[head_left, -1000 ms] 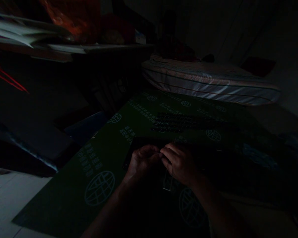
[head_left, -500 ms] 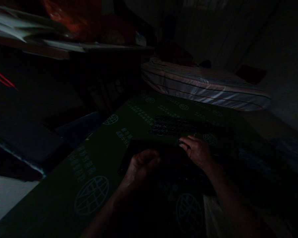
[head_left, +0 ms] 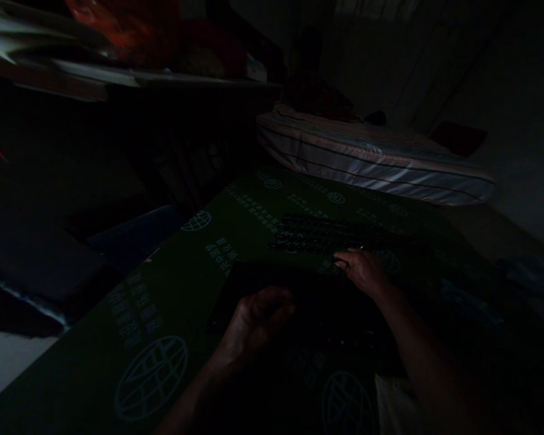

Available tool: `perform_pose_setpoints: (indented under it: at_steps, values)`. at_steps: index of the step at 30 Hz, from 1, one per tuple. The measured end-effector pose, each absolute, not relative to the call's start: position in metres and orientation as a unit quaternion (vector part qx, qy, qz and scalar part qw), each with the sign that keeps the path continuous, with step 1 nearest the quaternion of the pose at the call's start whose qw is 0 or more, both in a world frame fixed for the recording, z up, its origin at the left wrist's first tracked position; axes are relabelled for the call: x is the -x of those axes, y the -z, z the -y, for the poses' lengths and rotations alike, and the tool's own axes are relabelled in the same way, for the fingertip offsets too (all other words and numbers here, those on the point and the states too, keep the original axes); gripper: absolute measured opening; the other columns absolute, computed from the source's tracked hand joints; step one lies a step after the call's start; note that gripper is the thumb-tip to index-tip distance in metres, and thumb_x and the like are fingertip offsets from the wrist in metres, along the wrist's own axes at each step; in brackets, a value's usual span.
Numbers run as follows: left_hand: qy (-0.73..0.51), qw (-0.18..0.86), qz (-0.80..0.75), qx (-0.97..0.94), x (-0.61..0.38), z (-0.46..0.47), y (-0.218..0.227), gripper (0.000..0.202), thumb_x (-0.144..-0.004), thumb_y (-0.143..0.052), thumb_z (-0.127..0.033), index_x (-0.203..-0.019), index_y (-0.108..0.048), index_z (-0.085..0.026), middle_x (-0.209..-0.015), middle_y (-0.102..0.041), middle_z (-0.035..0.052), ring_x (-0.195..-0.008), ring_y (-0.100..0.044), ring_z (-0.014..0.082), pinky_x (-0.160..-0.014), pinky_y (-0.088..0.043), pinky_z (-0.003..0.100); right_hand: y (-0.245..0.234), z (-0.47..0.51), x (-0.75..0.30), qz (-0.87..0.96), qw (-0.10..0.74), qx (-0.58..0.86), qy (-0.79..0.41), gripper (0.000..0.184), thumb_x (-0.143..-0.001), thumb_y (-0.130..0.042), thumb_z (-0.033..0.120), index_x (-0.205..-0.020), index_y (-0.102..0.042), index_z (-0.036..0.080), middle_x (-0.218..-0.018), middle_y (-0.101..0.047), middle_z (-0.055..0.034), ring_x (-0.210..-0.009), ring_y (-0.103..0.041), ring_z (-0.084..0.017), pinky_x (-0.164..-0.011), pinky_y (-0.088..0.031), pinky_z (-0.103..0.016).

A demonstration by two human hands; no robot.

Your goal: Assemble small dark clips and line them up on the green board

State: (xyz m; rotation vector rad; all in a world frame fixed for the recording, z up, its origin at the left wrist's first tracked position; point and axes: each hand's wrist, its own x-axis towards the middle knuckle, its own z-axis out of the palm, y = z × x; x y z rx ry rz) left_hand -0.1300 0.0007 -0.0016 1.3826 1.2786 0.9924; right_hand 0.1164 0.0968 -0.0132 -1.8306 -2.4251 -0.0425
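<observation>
The picture is very dark. A black flat panel or tray lies on the green printed surface. Over its left part is my left hand, its fingers curled together; whatever they may hold is hidden in shadow. My right hand is at the far edge of the black panel, thumb and fingers pinched around a small dark piece too dim to name. Just beyond it, several black, shiny, beaded-looking strips lie side by side on the green surface.
A striped, plastic-wrapped mattress lies beyond the far end. At the upper left is a cluttered shelf with an orange bag. A pale cloth or sheet is by my right forearm, and a bluish plastic item is at the right.
My right hand has moved slightly away from me and right, closer to the black strips. My left hand remains over the panel, a little lower in view. The view has shifted slightly.
</observation>
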Motion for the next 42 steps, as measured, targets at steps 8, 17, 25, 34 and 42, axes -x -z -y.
perform_pose_setpoints:
  at_steps: [8, 17, 25, 34, 42]
  values:
    - [-0.382, 0.465, -0.525, -0.602, 0.130, 0.000, 0.001, 0.011, -0.073, -0.065, -0.026, -0.082, -0.068, -0.021, -0.082, -0.071, 0.0010, -0.073, -0.064, 0.0170, -0.060, -0.048, 0.022, 0.012, -0.101, -0.115, 0.792, 0.039, 0.608, 0.024, 0.025, -0.085, -0.050, 0.030, -0.104, -0.066, 0.029, -0.097, -0.068, -0.0057, -0.088, -0.063, -0.020, -0.073, -0.047, -0.032]
    - [-0.343, 0.430, -0.539, -0.638, 0.131, 0.000, -0.002, 0.014, -0.076, -0.059, -0.026, -0.086, -0.066, -0.020, -0.086, -0.070, 0.0005, -0.077, -0.064, 0.0168, -0.067, -0.050, 0.024, 0.009, -0.107, -0.111, 0.780, 0.021, 0.626, 0.021, 0.026, -0.085, -0.050, 0.032, -0.106, -0.064, 0.030, -0.103, -0.067, -0.0039, -0.087, -0.063, -0.019, -0.072, -0.045, -0.029]
    - [-0.329, 0.425, -0.546, -0.643, 0.132, -0.001, 0.002, 0.016, -0.077, -0.059, -0.028, -0.089, -0.065, -0.020, -0.087, -0.070, -0.0005, -0.078, -0.065, 0.0160, -0.065, -0.051, 0.022, 0.011, -0.113, -0.110, 0.785, 0.025, 0.618, 0.012, 0.025, -0.085, -0.050, 0.031, -0.106, -0.064, 0.030, -0.103, -0.067, -0.0034, -0.090, -0.063, -0.020, -0.073, -0.045, -0.029]
    - [-0.339, 0.423, -0.532, -0.651, 0.131, 0.000, 0.002, 0.015, -0.076, -0.059, -0.027, -0.088, -0.065, -0.020, -0.086, -0.070, -0.0001, -0.077, -0.065, 0.0157, -0.065, -0.051, 0.022, 0.015, -0.115, -0.111, 0.781, 0.029, 0.624, 0.013, 0.026, -0.084, -0.051, 0.031, -0.107, -0.063, 0.030, -0.104, -0.068, -0.0027, -0.090, -0.063, -0.020, -0.073, -0.046, -0.030]
    - [-0.335, 0.413, -0.536, -0.656, 0.131, 0.000, 0.002, 0.016, -0.077, -0.058, -0.028, -0.089, -0.065, -0.020, -0.085, -0.070, -0.0004, -0.076, -0.065, 0.0155, -0.064, -0.051, 0.022, 0.014, -0.113, -0.111, 0.787, 0.041, 0.616, 0.017, 0.027, -0.084, -0.051, 0.030, -0.108, -0.063, 0.029, -0.106, -0.067, -0.0030, -0.090, -0.063, -0.020, -0.074, -0.047, -0.031]
